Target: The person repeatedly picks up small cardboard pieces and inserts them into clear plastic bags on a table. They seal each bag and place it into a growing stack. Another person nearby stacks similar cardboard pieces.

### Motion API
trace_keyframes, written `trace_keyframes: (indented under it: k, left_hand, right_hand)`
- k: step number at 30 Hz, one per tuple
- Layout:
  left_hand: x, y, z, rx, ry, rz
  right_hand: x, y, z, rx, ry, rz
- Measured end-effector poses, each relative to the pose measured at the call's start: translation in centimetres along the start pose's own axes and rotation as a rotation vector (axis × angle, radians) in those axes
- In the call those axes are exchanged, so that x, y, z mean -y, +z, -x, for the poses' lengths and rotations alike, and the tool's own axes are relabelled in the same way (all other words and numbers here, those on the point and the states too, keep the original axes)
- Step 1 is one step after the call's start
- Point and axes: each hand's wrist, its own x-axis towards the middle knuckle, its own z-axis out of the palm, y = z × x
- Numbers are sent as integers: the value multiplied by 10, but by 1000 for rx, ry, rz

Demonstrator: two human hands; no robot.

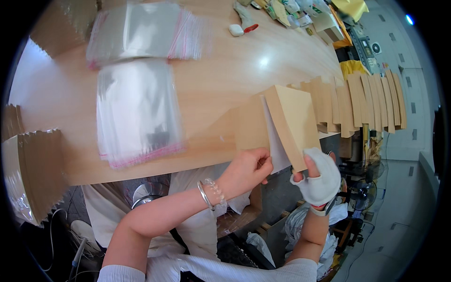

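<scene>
- Head view, hands: I see my left hand [246,169], bare with bracelets at the wrist, pinched closed on the near edge of a white sheet [277,148]. My right hand [319,176], in a white fingerless glove, grips the near corner of a tan cardboard envelope [293,124].
- Head view, the held things: the envelope stands tilted over the near right edge of the wooden table [221,70], and the white sheet sits partly inside its open mouth, on the envelope's left side.
- Head view, right: a fanned row of tan envelopes [366,103] runs along the table's right edge, just beyond the one I hold.
- Head view, left and far: a stack of clear plastic bags [136,110] with a pink strip lies left of centre, another pile of clear bags [145,30] farther off.
- Head view, near left: a bundle of brown sleeves [33,174] stands at the table's near left corner.
</scene>
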Motion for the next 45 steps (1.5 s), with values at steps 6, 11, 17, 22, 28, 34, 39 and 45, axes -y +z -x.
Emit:
trace_keyframes:
  k: [6, 11, 17, 22, 28, 34, 39, 45]
  left_hand:
    - [-11, 8, -6, -31, 38, -159]
    - [-14, 13, -7, -29, 11, -231]
    - [-22, 8, -7, -11, 42, -508]
    - [-16, -52, 30, 105, -151, 352]
    - [-16, -139, 135, -32, -212, 729]
    - [-51, -158, 225, -368, 155, 97]
    - [-61, -166, 237, -357, 234, -360]
    - [0, -203, 229, -477, 366, -452]
  right_hand:
    - [-36, -31, -16, -214, 18, 117]
    - [-76, -50, -46, -315, 11, 204]
    - [-70, -92, -80, -458, -2, 181]
    - [19, -113, -64, -284, -209, -24]
    - [107, -51, -43, -164, -749, -514]
    - [129, 46, -44, -200, -412, -679]
    - [152, 111, -79, -34, 368, -1669]
    - [192, 142, -93, 127, 354, -1694]
